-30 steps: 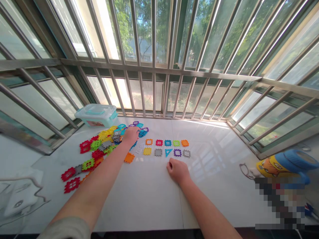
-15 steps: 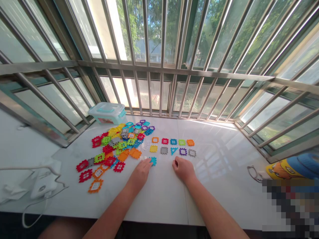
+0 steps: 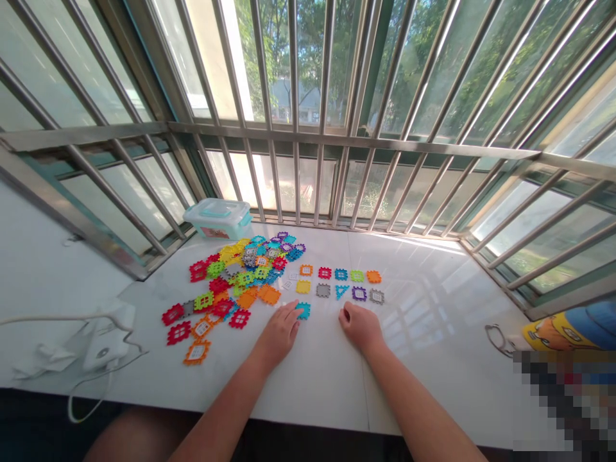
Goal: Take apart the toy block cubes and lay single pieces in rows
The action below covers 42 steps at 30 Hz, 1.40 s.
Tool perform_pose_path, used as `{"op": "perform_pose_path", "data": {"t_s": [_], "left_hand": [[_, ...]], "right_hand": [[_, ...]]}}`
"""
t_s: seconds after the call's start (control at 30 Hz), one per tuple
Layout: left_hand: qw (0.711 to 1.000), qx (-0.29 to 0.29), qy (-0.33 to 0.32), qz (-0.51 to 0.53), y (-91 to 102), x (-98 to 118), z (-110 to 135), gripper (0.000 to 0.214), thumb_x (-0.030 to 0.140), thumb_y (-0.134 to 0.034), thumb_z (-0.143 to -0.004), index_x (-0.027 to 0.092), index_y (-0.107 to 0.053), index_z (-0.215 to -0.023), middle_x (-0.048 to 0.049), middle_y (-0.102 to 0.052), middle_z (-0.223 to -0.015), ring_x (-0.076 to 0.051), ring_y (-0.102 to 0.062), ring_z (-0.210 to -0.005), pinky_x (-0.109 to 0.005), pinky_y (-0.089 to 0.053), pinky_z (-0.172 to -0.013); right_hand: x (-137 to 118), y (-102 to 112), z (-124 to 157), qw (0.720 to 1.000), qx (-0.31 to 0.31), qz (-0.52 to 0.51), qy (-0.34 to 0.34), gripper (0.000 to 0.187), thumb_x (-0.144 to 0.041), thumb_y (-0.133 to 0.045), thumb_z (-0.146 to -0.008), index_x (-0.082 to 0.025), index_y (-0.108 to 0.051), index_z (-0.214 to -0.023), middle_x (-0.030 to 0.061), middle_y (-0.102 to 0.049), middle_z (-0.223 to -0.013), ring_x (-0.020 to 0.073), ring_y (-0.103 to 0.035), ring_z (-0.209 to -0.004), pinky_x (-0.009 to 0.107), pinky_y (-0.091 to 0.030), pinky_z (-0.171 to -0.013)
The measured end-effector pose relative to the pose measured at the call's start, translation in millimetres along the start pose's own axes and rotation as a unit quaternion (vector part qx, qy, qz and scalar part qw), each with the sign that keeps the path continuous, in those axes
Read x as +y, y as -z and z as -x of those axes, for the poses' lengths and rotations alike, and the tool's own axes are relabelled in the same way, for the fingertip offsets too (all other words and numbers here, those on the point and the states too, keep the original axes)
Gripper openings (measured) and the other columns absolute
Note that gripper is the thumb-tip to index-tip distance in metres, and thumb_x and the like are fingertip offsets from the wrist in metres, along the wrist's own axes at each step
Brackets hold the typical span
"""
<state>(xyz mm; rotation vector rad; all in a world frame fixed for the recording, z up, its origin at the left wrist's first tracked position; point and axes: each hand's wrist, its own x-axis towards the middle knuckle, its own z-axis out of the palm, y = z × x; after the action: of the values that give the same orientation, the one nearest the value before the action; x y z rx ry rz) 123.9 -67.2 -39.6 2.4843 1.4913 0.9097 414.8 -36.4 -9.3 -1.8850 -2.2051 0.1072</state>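
My left hand [image 3: 280, 330] lies on the white sill with its fingertips pressed on a teal plastic tile [image 3: 303, 310]. My right hand [image 3: 360, 325] rests beside it in a loose fist, with nothing visible in it. Just beyond both hands lie two short rows of coloured tiles [image 3: 339, 283], set out flat and apart: orange, red, blue, green and orange behind, yellow, grey, a blue triangle, purple and grey in front. A heap of loose tiles [image 3: 235, 277] in many colours spreads to the left.
A lidded clear box with a teal handle [image 3: 218, 218] stands at the back left by the window bars [image 3: 308, 135]. A white charger with cable [image 3: 103, 333] lies at the left edge. A blue and yellow bag [image 3: 568, 324] sits at the right.
My left hand came back from the heap to the near side with a teal tile and set it down below the rows. The right hand stayed in place. The view has shifted right.
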Motion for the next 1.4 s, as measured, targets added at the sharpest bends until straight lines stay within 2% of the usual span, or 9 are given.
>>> {"op": "perform_pose_path", "data": {"t_s": [0.3, 0.7, 1.03, 1.4], "left_hand": [[1.000, 0.023, 0.012, 0.013, -1.6, -0.9, -0.3, 0.027, 0.021, -0.051, -0.102, 0.024, -0.065, -0.125, -0.0107, -0.066, -0.142, -0.026, -0.062, -0.132, -0.052, -0.052, -0.116], [1.000, 0.020, 0.012, 0.009, -0.2, -0.1, -1.0, 0.024, 0.020, -0.050, -0.103, 0.023, -0.067, -0.120, -0.0110, -0.065, -0.142, -0.026, -0.062, -0.131, -0.052, -0.053, -0.115], [1.000, 0.019, 0.015, 0.011, 1.8, 1.0, -1.0, 0.024, 0.020, -0.050, -0.103, 0.023, -0.065, -0.122, -0.0109, -0.064, -0.142, -0.025, -0.061, -0.131, -0.050, -0.053, -0.115], [0.999, 0.034, 0.026, 0.013, 3.3, 2.1, -1.4, 0.030, 0.020, -0.050, -0.103, 0.024, -0.061, -0.130, -0.0121, -0.061, -0.146, -0.027, -0.058, -0.136, -0.054, -0.051, -0.117]], "right_hand": [[-0.6, 1.6, 0.3, 1.000, 0.002, 0.001, -0.001, 0.023, -0.034, -0.057, -0.101, -0.023, -0.062, -0.082, 0.0008, -0.068, -0.074, 0.0131, -0.048, -0.060, 0.032, -0.016, -0.061], [-0.3, 0.3, 0.1, 1.000, 0.000, 0.003, -0.004, 0.023, -0.034, -0.057, -0.100, -0.023, -0.062, -0.081, 0.0003, -0.067, -0.073, 0.0130, -0.046, -0.059, 0.031, -0.016, -0.060], [1.5, -2.1, 0.3, 1.000, 0.008, 0.002, 0.005, 0.024, -0.035, -0.056, -0.101, -0.023, -0.061, -0.081, -0.0004, -0.067, -0.073, 0.0129, -0.046, -0.059, 0.031, -0.015, -0.061], [1.1, -1.4, 0.1, 1.000, 0.001, 0.002, 0.001, 0.024, -0.035, -0.055, -0.101, -0.023, -0.062, -0.082, 0.0001, -0.068, -0.074, 0.0135, -0.048, -0.061, 0.031, -0.016, -0.061]]}}
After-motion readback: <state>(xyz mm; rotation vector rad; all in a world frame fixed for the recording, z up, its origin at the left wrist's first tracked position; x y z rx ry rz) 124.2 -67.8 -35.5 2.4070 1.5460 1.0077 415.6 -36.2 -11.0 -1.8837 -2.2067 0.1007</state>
